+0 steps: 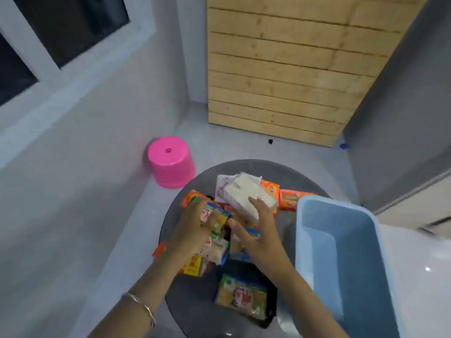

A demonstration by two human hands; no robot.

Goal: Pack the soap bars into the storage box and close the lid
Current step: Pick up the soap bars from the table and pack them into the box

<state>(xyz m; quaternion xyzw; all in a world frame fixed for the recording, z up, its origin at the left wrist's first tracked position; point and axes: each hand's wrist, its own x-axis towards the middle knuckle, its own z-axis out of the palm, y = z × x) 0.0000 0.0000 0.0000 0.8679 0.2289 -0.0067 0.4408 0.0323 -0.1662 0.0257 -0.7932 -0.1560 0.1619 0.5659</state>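
The storage box (346, 242) is pale blue, the table (195, 303) dark grey. The stool (170, 162) is bright pink; soap bars (240, 295) show orange, yellow and green wrappers.

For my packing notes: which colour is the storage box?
Light blue storage box, seen in the head view.

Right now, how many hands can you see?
2: the left hand rests on colourful soap packets, the right hand touches a white wrapped pack.

The single head camera looked forward and steeply down. It sat close above the round worktop (195, 301). Both hands reached in from below.
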